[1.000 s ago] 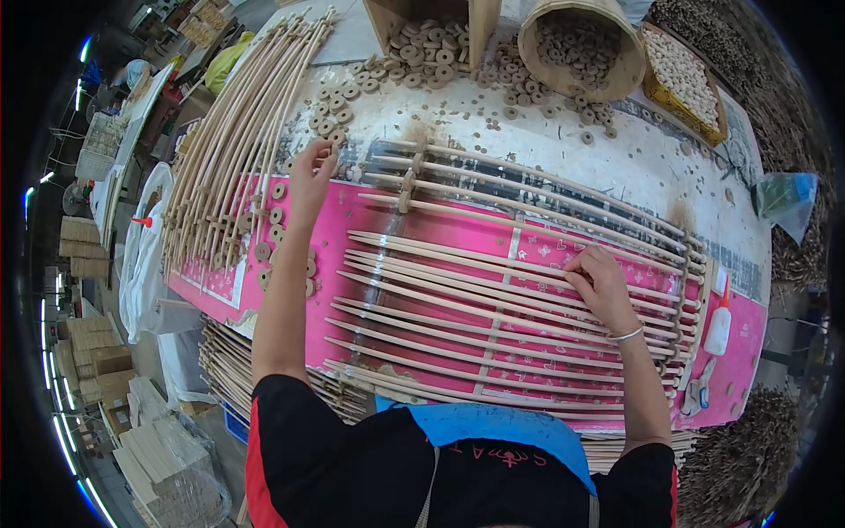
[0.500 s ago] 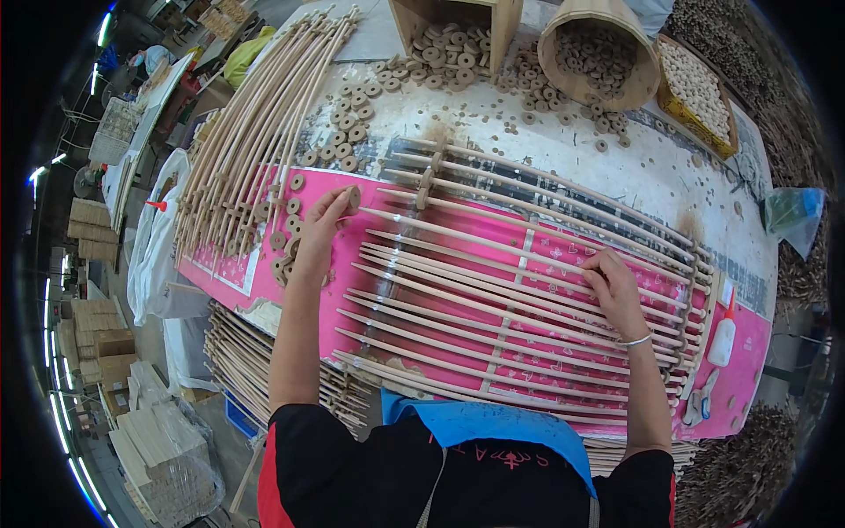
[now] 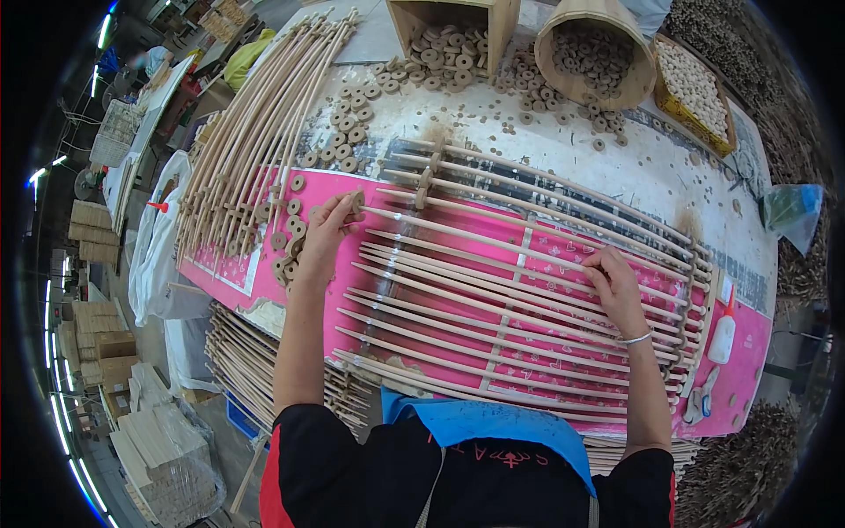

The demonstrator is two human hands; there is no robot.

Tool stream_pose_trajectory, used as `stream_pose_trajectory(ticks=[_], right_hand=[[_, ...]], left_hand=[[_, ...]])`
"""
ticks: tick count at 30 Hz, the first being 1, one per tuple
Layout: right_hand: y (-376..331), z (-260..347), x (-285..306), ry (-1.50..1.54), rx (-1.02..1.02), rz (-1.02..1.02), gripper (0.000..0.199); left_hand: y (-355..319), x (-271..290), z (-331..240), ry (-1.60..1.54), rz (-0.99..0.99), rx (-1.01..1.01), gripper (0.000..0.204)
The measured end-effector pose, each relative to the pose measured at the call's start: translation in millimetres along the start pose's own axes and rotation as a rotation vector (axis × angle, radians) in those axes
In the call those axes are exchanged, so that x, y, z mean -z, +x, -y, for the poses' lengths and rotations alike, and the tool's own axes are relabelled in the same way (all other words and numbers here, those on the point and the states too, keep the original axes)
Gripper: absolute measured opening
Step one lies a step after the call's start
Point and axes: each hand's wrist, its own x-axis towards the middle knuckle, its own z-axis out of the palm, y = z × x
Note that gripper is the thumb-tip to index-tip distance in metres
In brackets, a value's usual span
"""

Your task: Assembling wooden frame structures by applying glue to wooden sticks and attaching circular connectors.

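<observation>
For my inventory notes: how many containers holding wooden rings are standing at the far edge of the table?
2 hold rings: a square wooden box at top centre, and a round wooden bucket just right of it. The yellow crate further right holds paler small pieces, too small to identify.

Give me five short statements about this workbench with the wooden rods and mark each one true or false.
1. The left hand holds a small round wooden disc at the end of a thin pale wooden rod. True.
2. The right hand is lifted clear of the rods. False: it rests on the rods laid across the pink printed mat.
3. The round wooden bucket at the far edge is empty. False: it holds many wooden discs.
4. A white glue bottle with a red tip lies at the mat's right end. True.
5. The right wrist wears a thin silver bracelet. True.
</observation>
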Motion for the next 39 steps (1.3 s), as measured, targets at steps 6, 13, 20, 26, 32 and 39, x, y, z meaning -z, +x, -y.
stream_pose_trajectory(ticks=[6, 13, 20, 26, 32, 39], right_hand=[[1.0, -0.2, 0.7, -0.005, 0.011, 0.001, 0.008], [4.8, 0.2, -2.2, -0.036, 0.056, -0.029, 0.011], [5.2, 0.1, -6.6, 0.019, 0.011, -0.052, 0.018], [-0.7, 2.7, 3.9, -0.191, 0.03, -0.119, 0.015], [12.7, -2.4, -14.3, -0.111, 0.019, -0.115, 0.017], [8.3, -13.9, -10.2, -0.21, 0.094, -0.173, 0.015]], left_hand=[[-4.2, -0.9, -2.3, 0.002, -0.008, 0.007, 0.03], [-10.1, -24.1, -4.6, -0.004, 0.042, 0.018, 0.05], [-25.4, -54.5, -3.0, 0.149, -0.041, -0.101, 0.094], [-21.0, -73.0, 0.2, 0.143, -0.004, -0.132, 0.093], [-25.6, -56.4, -0.8, 0.192, -0.018, -0.224, 0.084], [-10.7, -69.2, 1.8, 0.236, 0.017, -0.149, 0.081]])
